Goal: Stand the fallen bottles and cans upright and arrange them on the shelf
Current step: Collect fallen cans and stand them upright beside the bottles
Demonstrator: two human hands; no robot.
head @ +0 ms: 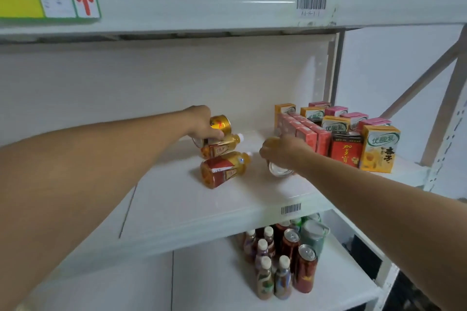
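On the middle shelf (192, 207) two amber tea bottles lie on their sides, white caps pointing right: the near bottle (223, 169) and the far bottle (221, 147) behind it. My left hand (202, 121) grips a gold can (220, 124) tilted on its side, above the far bottle. My right hand (283, 150) is closed over another can (279, 169) lying on its side, its silver end facing me; most of this can is hidden under my fingers.
Drink cartons (379, 148) in orange, pink and red stand packed at the shelf's right end, close behind my right hand. On the lower shelf (214, 285) stand several upright bottles and red cans (305, 270). A top shelf with a box hangs overhead.
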